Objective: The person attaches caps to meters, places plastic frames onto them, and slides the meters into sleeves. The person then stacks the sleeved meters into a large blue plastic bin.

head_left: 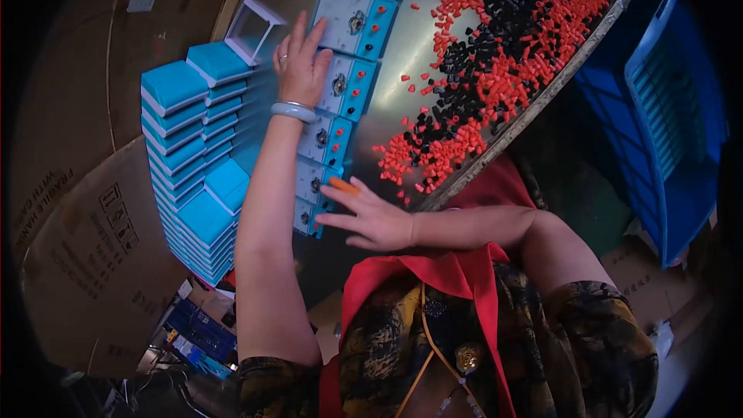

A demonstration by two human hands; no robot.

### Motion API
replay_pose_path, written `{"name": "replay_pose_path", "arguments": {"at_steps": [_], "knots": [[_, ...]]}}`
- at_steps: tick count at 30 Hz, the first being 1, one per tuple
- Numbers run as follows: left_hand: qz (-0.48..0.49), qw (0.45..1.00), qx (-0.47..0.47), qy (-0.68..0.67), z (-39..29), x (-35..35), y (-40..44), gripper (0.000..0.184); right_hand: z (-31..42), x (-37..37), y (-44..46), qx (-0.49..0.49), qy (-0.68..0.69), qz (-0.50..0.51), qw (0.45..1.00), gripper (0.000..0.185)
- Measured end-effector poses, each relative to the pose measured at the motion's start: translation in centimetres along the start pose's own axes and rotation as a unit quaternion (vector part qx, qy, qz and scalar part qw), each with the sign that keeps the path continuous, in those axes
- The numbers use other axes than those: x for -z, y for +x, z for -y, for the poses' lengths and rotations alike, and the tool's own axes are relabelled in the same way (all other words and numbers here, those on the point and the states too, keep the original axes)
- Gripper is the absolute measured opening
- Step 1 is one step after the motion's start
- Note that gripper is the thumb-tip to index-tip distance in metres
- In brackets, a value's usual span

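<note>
A row of blue-and-white box-shaped units (340, 19) runs along the metal table, each with a round metal part and small red and black pieces on its blue strip. My left hand (300, 70), wearing a ring and a pale bangle, reaches over the row's left edge with its fingers apart, holding nothing visible. Lower down, my right hand (375, 217) is stretched over the nearest units, fingers spread. An orange cover (344, 186) sits on one of its fingers. Whether the fingertips press on a unit, I cannot tell. Beside my left hand stands a white open frame (251, 31).
Small red and black plastic caps (495, 70) are heaped on the metal table (387, 120), right of the row. Stacks of blue-and-white cases (182, 147) rise at left, beside cardboard boxes (93, 263). A blue crate (658, 108) stands beyond the table's right edge.
</note>
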State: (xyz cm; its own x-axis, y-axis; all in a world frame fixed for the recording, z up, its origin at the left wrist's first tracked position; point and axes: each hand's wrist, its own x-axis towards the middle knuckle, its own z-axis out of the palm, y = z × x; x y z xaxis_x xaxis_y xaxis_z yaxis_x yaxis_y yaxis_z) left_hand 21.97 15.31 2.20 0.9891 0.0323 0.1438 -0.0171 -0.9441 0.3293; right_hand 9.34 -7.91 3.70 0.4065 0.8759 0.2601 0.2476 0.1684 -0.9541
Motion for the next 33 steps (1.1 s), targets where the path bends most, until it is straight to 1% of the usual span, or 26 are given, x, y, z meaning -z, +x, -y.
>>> {"name": "replay_pose_path", "arguments": {"at_steps": [1, 2, 3, 5, 6, 7, 9, 10, 12, 13, 15, 16, 17, 19, 20, 21, 23, 24, 25, 26, 27, 28, 29, 30, 32, 33], "knots": [[0.033, 0.997, -0.013, 0.065, 0.0, 1.6, -2.3, 0.049, -0.5, 0.6, 0.6, 0.032, -0.031, -0.028, 0.999, 0.073], [0.062, 0.996, -0.003, 0.068, 0.7, 3.0, -5.6, 0.054, -0.9, 2.4, 2.1, 0.001, -0.080, -0.129, 0.988, 0.071], [0.068, 0.996, 0.015, 0.062, 1.0, 4.1, -9.2, 0.053, -2.3, 3.5, 3.7, -0.037, -0.126, -0.213, 0.968, 0.070], [0.086, 0.994, 0.039, 0.046, 1.1, 5.0, -15.6, 0.052, -3.0, 2.4, 4.7, -0.084, -0.181, -0.256, 0.946, 0.068], [0.096, 0.994, 0.046, 0.038, 1.2, 4.9, -17.7, 0.053, -2.1, -0.2, 3.5, -0.086, -0.176, -0.187, 0.963, 0.070], [0.089, 0.993, 0.068, 0.022, 1.1, 4.5, -18.9, 0.053, -1.5, -2.6, 1.7, -0.055, -0.101, -0.119, 0.986, 0.073], [0.070, 0.994, 0.081, 0.011, 1.0, 3.7, -19.7, 0.052, 0.4, -4.1, -0.7, -0.016, -0.021, -0.010, 1.000, 0.073], [0.051, 0.994, 0.095, 0.000, 1.1, 3.4, -19.9, 0.051, 0.0, -3.3, -0.2, 0.015, -0.046, -0.059, 0.997, 0.070], [0.037, 0.995, 0.091, -0.003, 1.3, 3.1, -20.0, 0.050, -1.9, -1.5, 2.6, -0.032, -0.129, -0.225, 0.965, 0.068], [0.026, 0.996, 0.085, -0.004, 1.2, 3.0, -20.1, 0.049, -2.7, -1.7, 3.9, -0.058, -0.172, -0.254, 0.950, 0.069], [0.010, 0.997, 0.072, -0.006, 1.4, 2.9, -20.2, 0.046, -1.7, -5.7, 2.4, -0.081, -0.149, -0.176, 0.970, 0.072], [0.014, 0.997, 0.079, -0.009, 1.5, 2.9, -20.2, 0.044, -0.6, -7.7, 0.2, -0.049, -0.109, -0.118, 0.986, 0.075], [0.019, 0.996, 0.088, -0.012, 1.6, 2.7, -20.3, 0.043, 0.7, -8.2, -1.4, -0.016, -0.067, -0.051, 0.996, 0.074], [0.016, 0.996, 0.089, -0.018, 1.2, 2.7, -20.4, 0.042, 0.2, -6.6, -1.2, 0.003, -0.074, -0.085, 0.994, 0.071], [0.010, 0.996, 0.088, -0.023, 1.1, 2.8, -20.2, 0.042, -1.1, -5.7, 0.4, -0.022, -0.118, -0.190, 0.974, 0.069], [0.003, 0.997, 0.077, -0.021, 1.3, 2.6, -20.4, 0.042, -1.9, -5.1, 2.0, -0.064, -0.155, -0.246, 0.955, 0.069], [0.003, 0.997, 0.071, -0.029, 1.4, 2.7, -20.7, 0.042, -0.9, -8.4, 0.9, -0.073, -0.155, -0.148, 0.974, 0.071], [-0.002, 0.997, 0.061, -0.035, 1.7, 2.7, -20.3, 0.041, 0.6, -10.7, -1.3, -0.053, -0.124, -0.090, 0.987, 0.073], [0.012, 0.999, 0.050, -0.014, 2.0, 3.3, -20.7, 0.043, 1.9, -11.8, -3.1, -0.035, -0.042, -0.010, 0.998, 0.074], [0.010, 0.998, 0.054, -0.013, 2.3, 4.0, -21.7, 0.043, 1.9, -11.3, -3.3, -0.008, -0.031, -0.012, 0.999, 0.073], [0.032, 0.998, 0.056, 0.009, 2.6, 5.0, -23.2, 0.045, 2.2, -10.6, -3.0, 0.017, -0.015, -0.016, 1.000, 0.072], [0.054, 0.997, 0.054, 0.030, 2.9, 6.1, -24.6, 0.047, 1.4, -9.3, -1.8, 0.001, -0.059, -0.106, 0.993, 0.068], [0.043, 0.997, 0.050, 0.029, 3.7, 6.0, -26.4, 0.052, 0.5, -8.1, -0.1, -0.028, -0.108, -0.192, 0.975, 0.066], [0.039, 0.997, 0.052, 0.030, 3.6, 5.6, -27.1, 0.052, -0.1, -7.9, 0.9, -0.067, -0.160, -0.217, 0.961, 0.066], [0.024, 0.996, 0.079, -0.020, 2.7, 4.7, -27.9, 0.054, 0.5, -11.9, -0.1, -0.075, -0.191, -0.147, 0.968, 0.071], [0.031, 0.995, 0.086, -0.025, 2.3, 4.7, -27.7, 0.054, 1.0, -14.4, -2.3, -0.054, -0.126, -0.081, 0.987, 0.073]]}}
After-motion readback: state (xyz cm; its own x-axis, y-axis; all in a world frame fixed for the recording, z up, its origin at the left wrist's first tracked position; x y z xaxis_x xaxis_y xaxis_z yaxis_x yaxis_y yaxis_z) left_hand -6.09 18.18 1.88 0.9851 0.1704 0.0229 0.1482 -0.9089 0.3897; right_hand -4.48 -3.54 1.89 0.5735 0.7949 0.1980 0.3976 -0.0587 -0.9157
